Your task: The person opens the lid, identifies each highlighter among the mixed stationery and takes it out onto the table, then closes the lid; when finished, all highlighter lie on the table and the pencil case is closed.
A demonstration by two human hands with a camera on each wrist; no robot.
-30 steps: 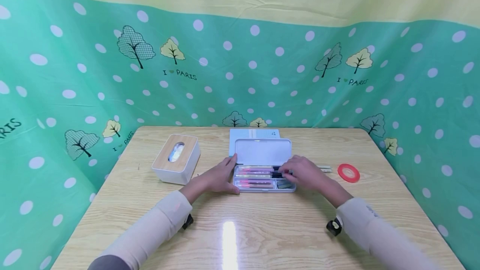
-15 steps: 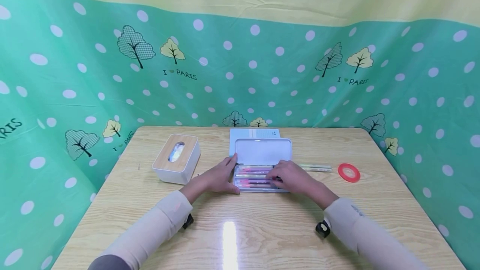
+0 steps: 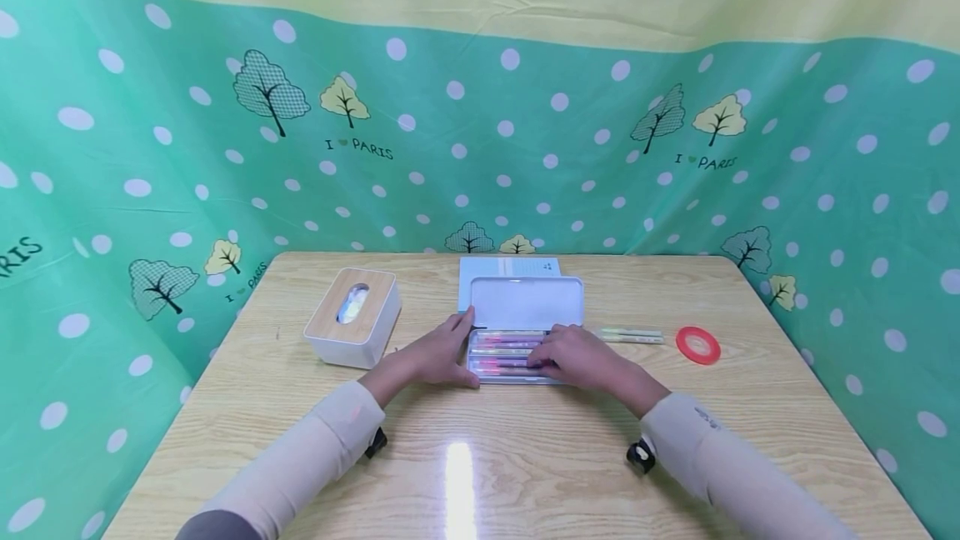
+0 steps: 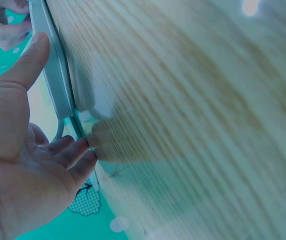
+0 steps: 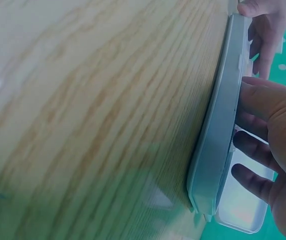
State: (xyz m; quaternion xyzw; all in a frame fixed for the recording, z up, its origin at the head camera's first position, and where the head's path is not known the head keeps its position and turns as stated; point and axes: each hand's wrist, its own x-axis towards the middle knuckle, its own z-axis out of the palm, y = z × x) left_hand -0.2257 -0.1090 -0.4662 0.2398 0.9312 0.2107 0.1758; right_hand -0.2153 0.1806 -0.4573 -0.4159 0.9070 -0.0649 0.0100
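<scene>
We see the tissue box [image 3: 352, 317] toward the table's [image 3: 525, 457] left edge. Left hand [image 3: 438, 352], fingers straight, braces the open pencil case [image 3: 525, 304], mid-table near the far edge. Right hand [image 3: 577, 357] lies relaxed over its pens [image 3: 506, 344]. Red tape roll [image 3: 697, 345] near the right edge.

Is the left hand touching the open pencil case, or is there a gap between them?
Touching. In the head view the left hand lies against the left end of the pencil case; the left wrist view shows its thumb on the case edge.
</scene>
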